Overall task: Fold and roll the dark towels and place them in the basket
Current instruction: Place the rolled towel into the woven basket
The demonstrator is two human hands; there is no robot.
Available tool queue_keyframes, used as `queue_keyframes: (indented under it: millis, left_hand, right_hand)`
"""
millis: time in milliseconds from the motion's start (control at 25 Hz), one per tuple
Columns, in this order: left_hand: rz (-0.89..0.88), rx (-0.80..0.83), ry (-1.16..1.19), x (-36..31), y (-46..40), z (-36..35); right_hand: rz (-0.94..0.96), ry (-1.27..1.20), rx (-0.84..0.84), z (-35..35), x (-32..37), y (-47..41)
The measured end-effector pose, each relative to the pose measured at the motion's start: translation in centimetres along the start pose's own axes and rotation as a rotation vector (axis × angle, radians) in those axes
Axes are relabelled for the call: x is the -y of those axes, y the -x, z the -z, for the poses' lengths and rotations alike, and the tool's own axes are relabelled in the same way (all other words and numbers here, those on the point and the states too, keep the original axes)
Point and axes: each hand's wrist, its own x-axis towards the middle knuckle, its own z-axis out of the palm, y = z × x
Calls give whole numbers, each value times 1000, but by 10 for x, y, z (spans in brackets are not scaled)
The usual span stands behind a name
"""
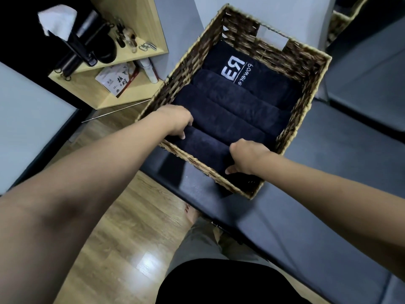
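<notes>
Both hands hold the ends of the nearest rolled towel (203, 148), which lies inside the basket (304, 69) against its near wall. The left hand (177, 122) grips the left end and the right hand (243, 157) pinches the right end, so the hands are apart. Beyond the hands more dark rolls (230, 106) lie side by side. To do this step well, I think both ends should be pushed down evenly, and the loose corner over the rim near the right hand tucked in.

A home room: wooden shelf (122, 69) of clutter, grey couch (328, 216).
</notes>
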Motion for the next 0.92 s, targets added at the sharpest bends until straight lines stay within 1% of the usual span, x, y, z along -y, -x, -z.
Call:
queue_keyframes:
  millis: [120, 280, 400, 600, 720, 800, 840, 920]
  left_hand:
    - [27, 46, 8, -6, -5, -8]
    - [33, 82, 142, -4, -19, -19]
    - [28, 116, 186, -1, -23, -15]
    - [30, 94, 176, -2, -19, -11]
    - [6, 44, 176, 2, -10, -5]
    - [-22, -15, 172, 2, -3, 9]
    - [-34, -55, 177, 1, -1, 19]
    - [-33, -165, 193, -9, 7, 41]
  right_hand:
    - [-22, -45, 43, -7, 2, -6]
    - [-61, -82, 134, -11, -5, -22]
    - [-71, -113, 169, -10, -7, -27]
    - [-54, -199, 146, -2, -23, -19]
    - [-28, -142, 135, 0, -24, -14]
    - [3, -98, 70, 11, -26, -10]
    - [16, -92, -3, 20, -29, -7]
    - [34, -120, -204, 39, -38, 1]
